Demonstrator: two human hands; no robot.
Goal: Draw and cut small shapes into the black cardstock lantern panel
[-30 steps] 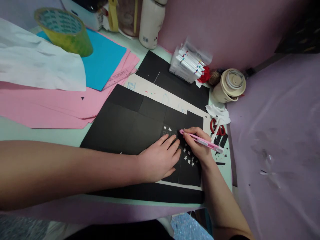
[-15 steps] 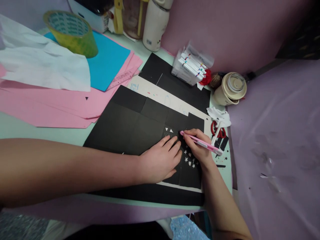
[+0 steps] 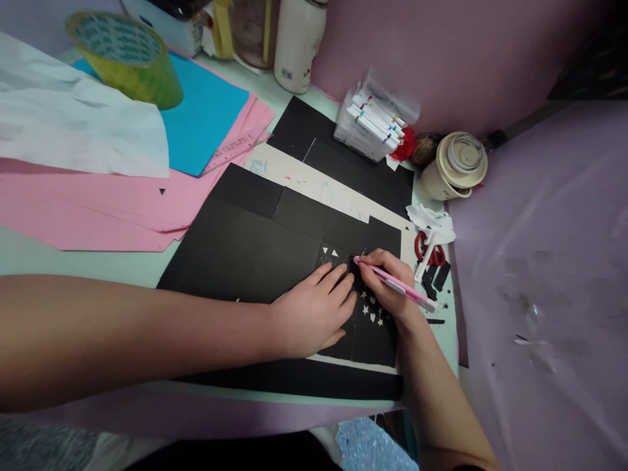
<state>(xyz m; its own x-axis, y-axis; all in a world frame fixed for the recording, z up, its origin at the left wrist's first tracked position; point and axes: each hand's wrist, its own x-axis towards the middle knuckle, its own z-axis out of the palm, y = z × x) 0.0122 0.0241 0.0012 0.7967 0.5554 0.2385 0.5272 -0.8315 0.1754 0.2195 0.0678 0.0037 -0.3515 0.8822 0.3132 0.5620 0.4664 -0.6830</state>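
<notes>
A black paper sheet [image 3: 245, 245] lies on the desk with small stars, hearts and triangles [image 3: 371, 310] cut out of it. My left hand [image 3: 311, 311] lies flat on the sheet, fingers stretched out, pressing it down just left of the cut-outs. My right hand [image 3: 390, 288] is closed round a pink craft knife [image 3: 398, 284], its tip touching the black paper beside my left fingertips, near two small triangles [image 3: 330, 252].
Pink sheets [image 3: 98, 203], a blue sheet [image 3: 206, 118] and white paper [image 3: 73, 124] lie at the left, with a green tape roll [image 3: 125, 59] on them. A marker pack [image 3: 373, 121], cream jar [image 3: 454, 167] and red scissors [image 3: 426, 248] sit at the right edge. Bottles [image 3: 297, 42] stand behind.
The hands stay in place on the black paper; only the head view shifts slightly. The knife tip remains at the same spot.
</notes>
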